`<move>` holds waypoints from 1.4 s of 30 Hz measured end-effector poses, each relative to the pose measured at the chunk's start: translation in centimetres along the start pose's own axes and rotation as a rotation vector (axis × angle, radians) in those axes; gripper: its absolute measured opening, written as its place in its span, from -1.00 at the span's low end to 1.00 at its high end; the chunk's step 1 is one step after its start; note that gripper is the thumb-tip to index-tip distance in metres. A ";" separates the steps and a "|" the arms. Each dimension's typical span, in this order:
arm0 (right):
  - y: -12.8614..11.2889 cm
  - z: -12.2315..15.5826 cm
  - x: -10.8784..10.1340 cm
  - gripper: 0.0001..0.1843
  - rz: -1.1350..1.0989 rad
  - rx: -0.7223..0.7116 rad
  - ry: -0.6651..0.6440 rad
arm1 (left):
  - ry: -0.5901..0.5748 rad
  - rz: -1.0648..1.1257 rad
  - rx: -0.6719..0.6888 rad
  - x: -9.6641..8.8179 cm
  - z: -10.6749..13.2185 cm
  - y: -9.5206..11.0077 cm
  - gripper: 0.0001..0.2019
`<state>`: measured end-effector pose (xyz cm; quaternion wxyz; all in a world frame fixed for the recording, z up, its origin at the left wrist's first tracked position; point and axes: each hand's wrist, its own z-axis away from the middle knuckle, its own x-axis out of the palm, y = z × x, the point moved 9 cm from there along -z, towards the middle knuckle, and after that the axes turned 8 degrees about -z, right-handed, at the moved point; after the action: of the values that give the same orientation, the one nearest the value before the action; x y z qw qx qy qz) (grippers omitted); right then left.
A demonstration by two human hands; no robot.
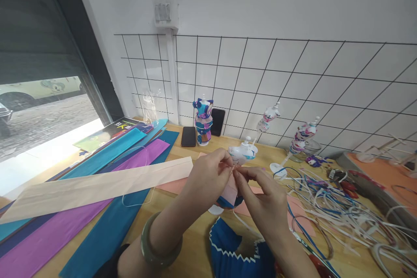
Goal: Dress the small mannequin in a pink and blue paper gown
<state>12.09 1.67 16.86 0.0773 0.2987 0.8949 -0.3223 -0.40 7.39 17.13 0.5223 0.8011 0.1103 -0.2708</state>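
Above the middle of the light wooden tabletop, the left hand and the right hand are meeting fingertip to fingertip. The left forearm is coming up from the lower edge, wearing a grey-green stone bangle at the wrist, with the hand bending inward to the right. The right hand is reaching in from the lower right, its back facing the camera and its fingers pointing up and to the left. Thumb and forefinger of each hand are pinching narrowly together at the top edge of a small pale pink paper piece, which is hanging just below the fingers. The other fingers are curling loosely.

The pink piece is covering a small stand with a dark blue lower part and a white round foot. The hands are hiding most of it, so its shape is hard to make out. Exactly what the fingertips are gripping at the pinch is too small to tell.

Nearer the camera, a dark blue pleated paper ruffle with a white zigzag edge is lying partly under the right wrist and is being cut off by the lower frame edge. A long cream paper strip is lying to the left across purple and teal sheets. A heap of white and blue paper strips is spreading to the right.
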 end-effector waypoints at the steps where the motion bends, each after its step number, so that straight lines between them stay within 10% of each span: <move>1: 0.1 0.0 0.0 -0.95 -0.004 0.008 0.004 | 0.007 -0.008 0.002 0.0 0.0 -0.1 -0.88; 42: 4.3 0.3 -0.4 -0.77 -0.252 0.433 0.091 | 0.002 -0.062 0.044 0.2 0.1 0.4 -0.85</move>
<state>14.92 3.90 14.46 -0.0697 0.2087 0.8378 -0.4997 -0.05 7.15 17.26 0.4960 0.8087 0.1296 -0.2885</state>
